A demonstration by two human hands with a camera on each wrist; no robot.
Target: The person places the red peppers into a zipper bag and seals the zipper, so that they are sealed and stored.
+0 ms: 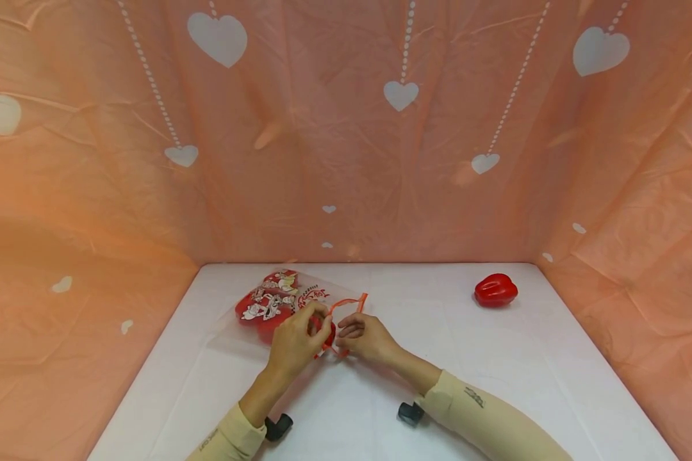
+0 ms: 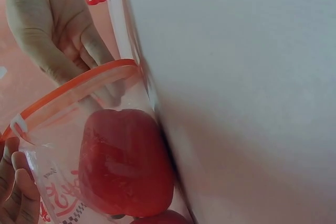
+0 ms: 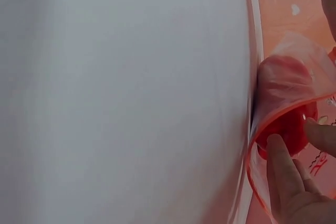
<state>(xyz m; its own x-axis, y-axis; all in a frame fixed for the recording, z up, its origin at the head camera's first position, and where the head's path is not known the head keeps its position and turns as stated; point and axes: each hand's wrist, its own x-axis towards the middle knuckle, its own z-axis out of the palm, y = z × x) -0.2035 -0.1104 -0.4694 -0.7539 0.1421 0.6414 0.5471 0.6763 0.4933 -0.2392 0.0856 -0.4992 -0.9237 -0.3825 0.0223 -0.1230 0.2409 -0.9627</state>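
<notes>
A clear plastic bag (image 1: pixel 317 296) with an orange zip rim (image 1: pixel 362 303) and printed cartoon figures lies on the left side of the table, its mouth facing right. Several red bell peppers are inside; one pepper (image 2: pixel 126 161) sits just within the mouth. My left hand (image 1: pixel 296 339) grips the bag's edge at the rim. In the left wrist view its fingers (image 2: pixel 23 192) show at the lower left, beside the bag. My right hand (image 1: pixel 369 336) reaches into the mouth with fingers extended, and in the right wrist view its fingertips touch a pepper (image 3: pixel 286 132).
Another red bell pepper (image 1: pixel 496 291) lies alone at the back right of the white table (image 1: pixel 438 358). Orange cloth (image 1: pixel 346 179) with white hearts hangs around the back and sides. Black wrist devices (image 1: pixel 411 413) sit below both forearms.
</notes>
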